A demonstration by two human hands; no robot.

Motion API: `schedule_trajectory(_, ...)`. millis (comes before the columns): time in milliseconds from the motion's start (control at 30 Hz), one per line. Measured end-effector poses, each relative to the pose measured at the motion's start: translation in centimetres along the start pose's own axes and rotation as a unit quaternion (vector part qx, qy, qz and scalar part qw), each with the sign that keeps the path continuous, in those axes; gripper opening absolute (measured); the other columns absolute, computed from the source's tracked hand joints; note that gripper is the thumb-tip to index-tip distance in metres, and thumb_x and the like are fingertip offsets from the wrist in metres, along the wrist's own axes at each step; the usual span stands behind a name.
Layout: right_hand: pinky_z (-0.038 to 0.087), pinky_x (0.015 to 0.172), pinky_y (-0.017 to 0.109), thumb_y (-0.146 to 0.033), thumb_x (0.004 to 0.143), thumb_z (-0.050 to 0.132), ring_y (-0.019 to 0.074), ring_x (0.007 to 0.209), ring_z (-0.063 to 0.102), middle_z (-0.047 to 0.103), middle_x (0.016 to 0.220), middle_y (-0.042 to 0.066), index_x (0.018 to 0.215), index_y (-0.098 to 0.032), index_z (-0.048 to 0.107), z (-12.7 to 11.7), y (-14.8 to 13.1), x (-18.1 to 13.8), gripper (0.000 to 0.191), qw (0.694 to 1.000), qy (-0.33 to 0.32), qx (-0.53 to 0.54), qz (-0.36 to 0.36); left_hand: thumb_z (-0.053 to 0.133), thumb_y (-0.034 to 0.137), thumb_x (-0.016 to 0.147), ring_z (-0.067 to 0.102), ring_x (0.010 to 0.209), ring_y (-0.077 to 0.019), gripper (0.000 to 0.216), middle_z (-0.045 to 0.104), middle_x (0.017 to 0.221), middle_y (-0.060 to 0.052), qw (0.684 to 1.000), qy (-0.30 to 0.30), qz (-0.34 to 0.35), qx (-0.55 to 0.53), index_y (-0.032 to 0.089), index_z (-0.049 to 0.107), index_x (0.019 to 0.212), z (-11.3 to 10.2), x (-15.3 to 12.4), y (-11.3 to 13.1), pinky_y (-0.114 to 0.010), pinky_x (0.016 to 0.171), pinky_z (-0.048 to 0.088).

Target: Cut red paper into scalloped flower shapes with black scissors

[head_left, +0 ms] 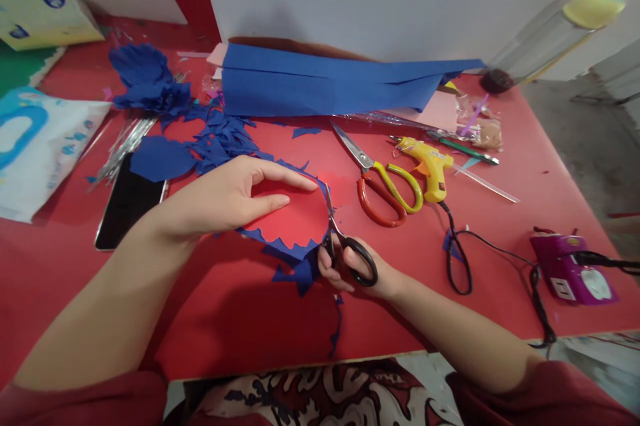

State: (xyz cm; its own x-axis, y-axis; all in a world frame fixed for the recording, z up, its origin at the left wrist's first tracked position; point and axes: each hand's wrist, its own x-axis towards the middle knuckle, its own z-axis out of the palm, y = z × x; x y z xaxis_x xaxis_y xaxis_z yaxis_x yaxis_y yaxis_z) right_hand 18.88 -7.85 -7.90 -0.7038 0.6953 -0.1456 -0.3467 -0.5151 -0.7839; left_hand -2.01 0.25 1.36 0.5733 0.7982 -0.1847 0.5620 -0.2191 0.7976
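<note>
My left hand [240,189] grips a red paper shape [295,216] with a scalloped edge, thumb and fingers lying on its face. Blue paper [295,253] sits behind the red shape and shows along its border. In my right hand [367,273] are black-handled scissors [361,259], fingers through the loops. Their blades meet the right edge of the papers, slightly apart. Blue offcuts [300,276] hang or lie just below the shape.
Large scissors [380,179], a yellow glue gun [427,166] and folded blue paper [320,83] lie beyond my hands. Blue scraps [223,136], a phone [127,206] and wipes [45,146] are leftward. A purple power socket [573,269] and cords sit right; a clear container [545,43] stands behind.
</note>
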Motion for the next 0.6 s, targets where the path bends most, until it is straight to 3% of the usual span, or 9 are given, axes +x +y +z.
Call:
schedule_trajectory(267, 0.025, 0.035, 0.017, -0.062, 0.076, 0.058, 0.0015, 0.034, 0.029, 0.041, 0.053, -0.008, 0.073, -0.015, 0.046, 0.25, -0.43, 0.0, 0.049, 0.999, 0.021, -0.028, 0.011, 0.051, 0.026, 0.077, 0.062, 0.105, -0.0198, 0.036, 0.069, 0.111, 0.0, 1.0, -0.011, -0.005, 0.014, 0.023, 0.067, 0.109, -0.34, 0.02, 0.21, -0.034, 0.097, 0.045)
schedule_trajectory(600, 0.031, 0.038, 0.017, -0.059, 0.079, 0.056, 0.0021, 0.037, 0.035, 0.046, 0.059, -0.006, 0.08, -0.014, 0.049, -0.3, 0.15, 0.0, 0.046, 1.0, -0.015, 0.002, -0.007, 0.05, 0.024, 0.077, 0.064, 0.102, -0.0183, 0.035, 0.07, 0.108, 0.001, 0.999, -0.04, 0.008, 0.011, 0.023, 0.067, 0.108, -0.14, 0.09, -0.07, -0.031, 0.095, 0.046)
